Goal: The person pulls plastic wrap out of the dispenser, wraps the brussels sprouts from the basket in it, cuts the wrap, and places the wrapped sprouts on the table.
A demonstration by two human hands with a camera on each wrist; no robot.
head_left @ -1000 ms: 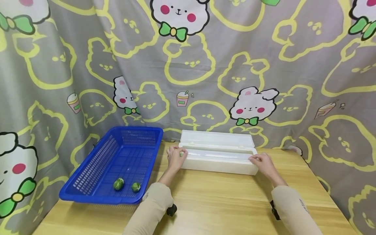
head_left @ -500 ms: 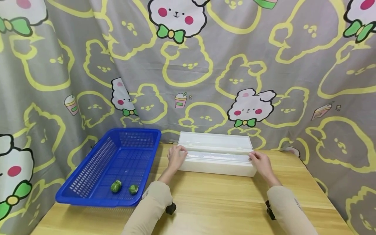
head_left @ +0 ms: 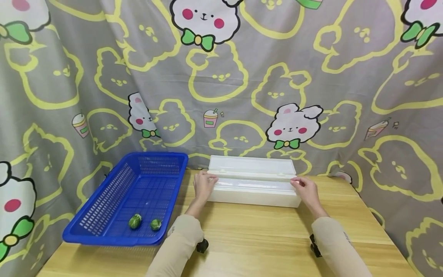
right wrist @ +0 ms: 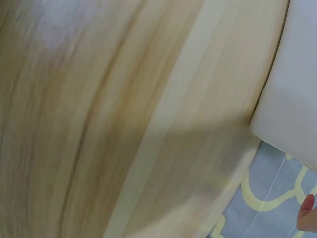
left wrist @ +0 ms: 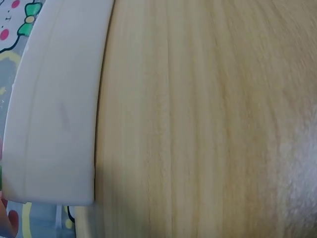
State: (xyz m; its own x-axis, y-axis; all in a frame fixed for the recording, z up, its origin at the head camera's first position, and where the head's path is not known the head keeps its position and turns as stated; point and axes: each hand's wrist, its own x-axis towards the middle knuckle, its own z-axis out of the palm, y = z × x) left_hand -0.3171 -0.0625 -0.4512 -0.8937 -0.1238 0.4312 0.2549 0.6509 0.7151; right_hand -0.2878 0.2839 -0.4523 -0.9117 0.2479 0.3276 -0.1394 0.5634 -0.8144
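A long white box [head_left: 254, 198], like a cling film dispenser, lies on the table with its lid [head_left: 252, 163] raised at the back. Glossy see-through cling film [head_left: 254, 185] spans the opening. My left hand [head_left: 204, 186] pinches the film at the box's left end; my right hand [head_left: 308, 190] pinches it at the right end, thumb against the fingers. The left wrist view has the box's front wall [left wrist: 59, 109] and a bit of fingers [left wrist: 7, 220] beyond its end. In the right wrist view a fingertip [right wrist: 308, 206] shows below the box's corner [right wrist: 292, 109].
A blue slotted basket [head_left: 121, 241] stands on the left of the wooden table [head_left: 263, 238]. Two small green round vegetables, like Brussels sprouts [head_left: 135, 221], lie near its front. A patterned grey curtain [head_left: 238, 111] hangs right behind the box.
Both hands have shifted slightly up and back over the box. The dark gap behind the film no longer shows. The whole head view has drifted a little.
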